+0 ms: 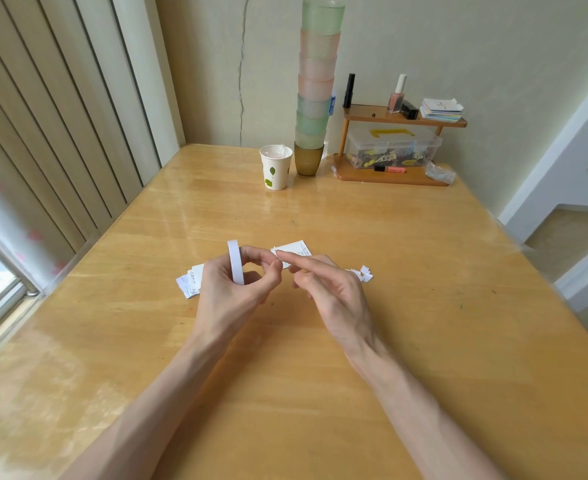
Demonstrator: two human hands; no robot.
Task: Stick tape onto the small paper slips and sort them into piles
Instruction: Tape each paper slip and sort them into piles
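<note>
Near the middle of the wooden bench (320,393), the left hand (230,292) has its grip closed round a white tape roll (236,268), which stands on edge between the thumb and the curled fingers. The right hand (330,292) reaches in from the right with its forefinger straight, the tip meeting the left fingertips. Its other fingers are loosely bent. A tiny white scrap (274,250) pokes up where the two hands meet. I cannot tell whether the right grip pinches it or only touches it.

Just beyond the fingertips lies one paper slip (296,249) flat on the bench. A small pile of slips (189,284) lies left of the left hand, partly hidden by it. A cluster of torn white bits (364,273) lies right of the right hand. The slips carry dark print too small to read.

At the far edge stands a paper cup (276,167) with green leaf marks, and beside it a tall stack of tinted tumblers (315,88). Right of these is a wooden rack (403,120). On its top shelf are a nail polish bottle (397,95), a black tube (349,90) and a stack of cards (441,109). Under that shelf sits a clear box (391,147) with a yellow handle, and an orange marker (391,169) lies in front of the box. Vertical blinds (60,116) hang on the left.
</note>
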